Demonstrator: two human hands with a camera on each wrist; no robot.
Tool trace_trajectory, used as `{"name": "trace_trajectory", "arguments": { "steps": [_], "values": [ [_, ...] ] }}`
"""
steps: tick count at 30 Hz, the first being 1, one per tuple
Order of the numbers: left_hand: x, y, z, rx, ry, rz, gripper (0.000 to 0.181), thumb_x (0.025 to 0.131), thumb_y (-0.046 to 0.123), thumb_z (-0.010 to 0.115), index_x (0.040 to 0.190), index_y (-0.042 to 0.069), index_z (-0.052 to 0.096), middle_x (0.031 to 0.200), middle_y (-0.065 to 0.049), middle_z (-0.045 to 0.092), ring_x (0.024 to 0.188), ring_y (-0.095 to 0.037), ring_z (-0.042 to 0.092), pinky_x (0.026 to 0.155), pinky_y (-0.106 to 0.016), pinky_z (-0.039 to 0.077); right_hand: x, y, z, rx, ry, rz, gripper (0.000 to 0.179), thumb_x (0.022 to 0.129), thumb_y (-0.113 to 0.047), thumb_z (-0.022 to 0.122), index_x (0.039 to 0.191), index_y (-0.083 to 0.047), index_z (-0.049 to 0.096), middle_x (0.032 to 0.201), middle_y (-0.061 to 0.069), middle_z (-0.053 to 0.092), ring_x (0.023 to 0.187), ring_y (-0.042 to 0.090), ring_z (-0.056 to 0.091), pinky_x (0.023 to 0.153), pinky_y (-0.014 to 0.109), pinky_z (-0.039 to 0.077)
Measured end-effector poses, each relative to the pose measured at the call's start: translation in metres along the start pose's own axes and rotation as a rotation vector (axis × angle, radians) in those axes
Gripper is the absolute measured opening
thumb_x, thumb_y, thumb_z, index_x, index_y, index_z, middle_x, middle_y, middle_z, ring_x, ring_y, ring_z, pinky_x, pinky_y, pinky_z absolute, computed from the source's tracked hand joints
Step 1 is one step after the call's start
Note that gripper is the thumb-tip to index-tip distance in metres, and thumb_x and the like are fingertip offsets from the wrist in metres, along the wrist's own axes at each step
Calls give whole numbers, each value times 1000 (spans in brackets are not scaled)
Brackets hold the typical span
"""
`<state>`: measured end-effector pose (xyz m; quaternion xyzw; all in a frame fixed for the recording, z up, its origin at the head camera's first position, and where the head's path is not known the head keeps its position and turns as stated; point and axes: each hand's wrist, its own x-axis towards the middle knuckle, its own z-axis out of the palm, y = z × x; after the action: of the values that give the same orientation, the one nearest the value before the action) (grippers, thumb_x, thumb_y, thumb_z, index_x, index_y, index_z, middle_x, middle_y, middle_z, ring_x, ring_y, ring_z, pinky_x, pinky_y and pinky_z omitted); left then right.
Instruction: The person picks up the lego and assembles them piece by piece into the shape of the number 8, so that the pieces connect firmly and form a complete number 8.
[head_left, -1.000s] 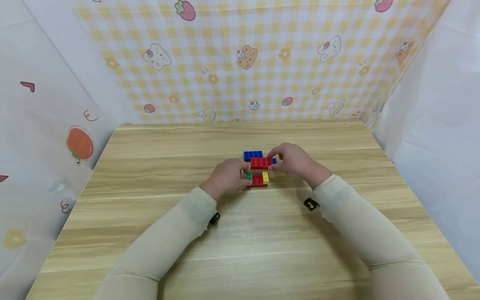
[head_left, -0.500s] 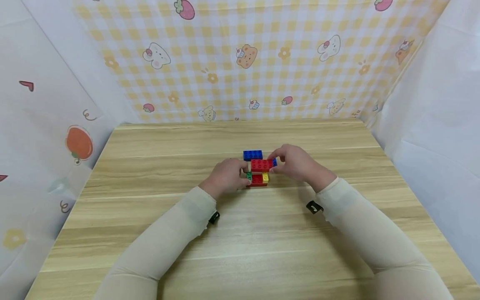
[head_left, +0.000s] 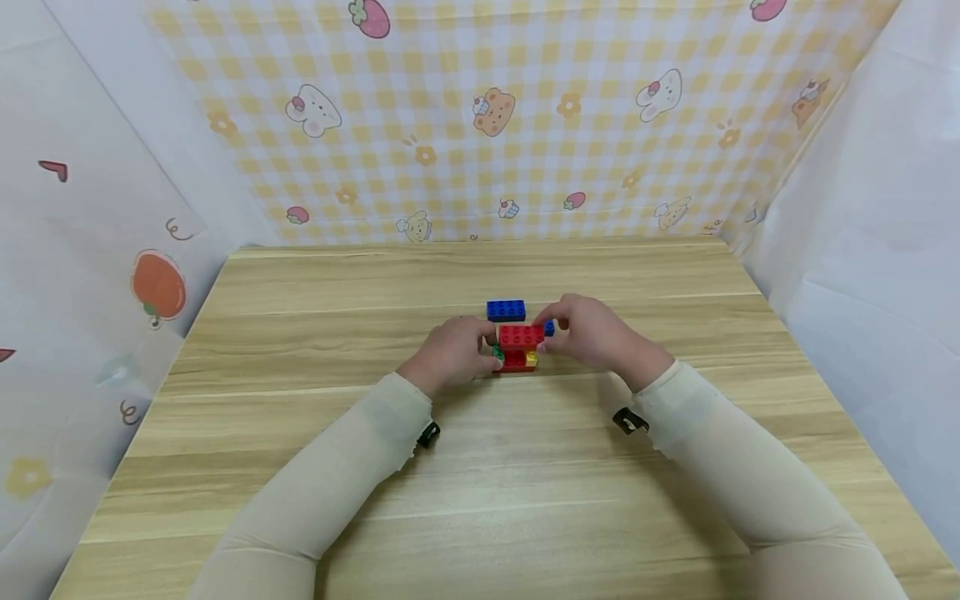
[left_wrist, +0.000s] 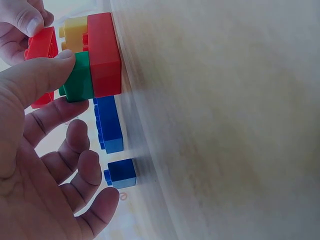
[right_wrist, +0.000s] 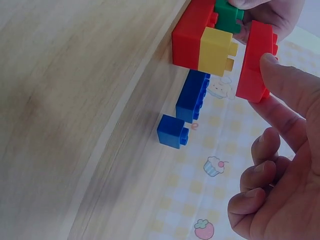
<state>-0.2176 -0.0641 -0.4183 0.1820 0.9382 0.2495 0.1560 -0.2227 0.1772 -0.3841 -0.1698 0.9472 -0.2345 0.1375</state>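
Note:
A red base brick (head_left: 517, 367) lies on the table with a green brick (left_wrist: 80, 77) on its left end and a yellow brick (right_wrist: 217, 51) on its right end. My left hand (head_left: 454, 354) pinches the green brick between thumb and index finger. My right hand (head_left: 591, 333) holds a second red brick (head_left: 521, 336) by its right end, thumb and index finger on it. In the right wrist view this brick stands apart from the yellow brick's studs, spanning over the gap between yellow and green. The right hand's other fingers are curled loosely.
A long blue brick (head_left: 506, 311) lies behind the base. A small blue brick (head_left: 550, 328) sits beside the right hand; the left wrist view shows a small blue brick (left_wrist: 121, 173) too, possibly another. A checked cloth (head_left: 480, 167) hangs behind the wooden table (head_left: 495, 500).
The right hand has brought the upper red brick toward the front and slightly left, over the green and yellow bricks. The left hand has stayed in place on the green brick.

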Motion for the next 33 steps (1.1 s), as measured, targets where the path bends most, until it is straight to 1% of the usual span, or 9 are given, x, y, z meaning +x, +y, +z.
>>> {"name": "trace_trajectory", "arguments": {
  "steps": [4, 8, 18, 26, 33],
  "values": [
    [-1, 1, -1, -5, -2, -7, 20, 94, 31, 80, 107, 19, 70, 91, 1, 65, 82, -21, 60, 70, -35, 49, 0, -1, 2, 3, 10, -18, 34, 93, -28, 83, 124, -17, 78, 103, 5, 63, 93, 26, 54, 78, 39, 47],
    [-2, 1, -2, -15, -5, -16, 22, 94, 31, 81, 109, 19, 71, 91, 0, 65, 83, -21, 60, 70, -35, 49, 0, -1, 3, 3, 18, -28, 33, 92, -27, 84, 123, -17, 78, 104, 6, 66, 91, 25, 56, 78, 39, 48],
    [0, -1, -1, -24, -13, -26, 20, 94, 32, 81, 105, 19, 70, 91, -1, 65, 81, -21, 59, 69, -35, 48, -1, 0, 6, 6, 18, -46, 34, 93, -26, 83, 124, -16, 77, 112, 12, 68, 94, 25, 56, 80, 39, 47],
    [0, -2, 0, -50, -14, -37, 21, 94, 32, 81, 105, 19, 69, 90, -1, 65, 78, -21, 59, 67, -35, 48, -1, 2, 8, 7, -2, -51, 34, 93, -27, 83, 124, -16, 77, 107, 11, 67, 91, 24, 53, 75, 37, 44],
    [0, -2, 0, -72, -15, -47, 22, 93, 31, 82, 105, 18, 69, 91, -2, 65, 79, -22, 59, 68, -35, 48, 0, 3, 10, 12, -1, -65, 33, 92, -27, 84, 123, -16, 77, 113, 11, 69, 94, 25, 55, 80, 39, 47]
  ]
}}
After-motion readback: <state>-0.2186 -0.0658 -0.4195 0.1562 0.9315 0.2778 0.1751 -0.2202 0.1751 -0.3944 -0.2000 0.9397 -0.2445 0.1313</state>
